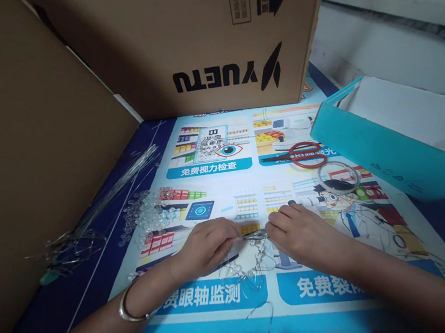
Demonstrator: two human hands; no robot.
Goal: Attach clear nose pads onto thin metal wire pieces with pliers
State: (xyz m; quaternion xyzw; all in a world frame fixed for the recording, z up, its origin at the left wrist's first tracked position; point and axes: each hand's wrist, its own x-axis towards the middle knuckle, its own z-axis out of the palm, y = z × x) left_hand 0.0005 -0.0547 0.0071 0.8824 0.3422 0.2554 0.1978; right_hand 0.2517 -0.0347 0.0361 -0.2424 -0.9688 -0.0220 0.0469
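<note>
Hands meet low over a printed poster (307,330) that covers the work surface. The left hand (206,246), a silver bangle (130,310) on its wrist, has its fingers curled nearly shut and pinches one end of a thin wire strand (255,236). The right hand (299,234) closes thumb and forefinger on the other end, so the piece is held taut between them, just above the poster. A loop of wire threaded with clear beads (247,271) trails below the hands and rests on the poster. To the left lies a loose heap of clear beads (146,214), within easy reach, and beyond it a bundle of straight wires (116,191) lies against a cardboard sheet (23,151). Farther back are red-handled scissors (298,154), a roll of clear tape (339,176), a teal box (388,150) and a large carton (162,27) marked YUETU.
</note>
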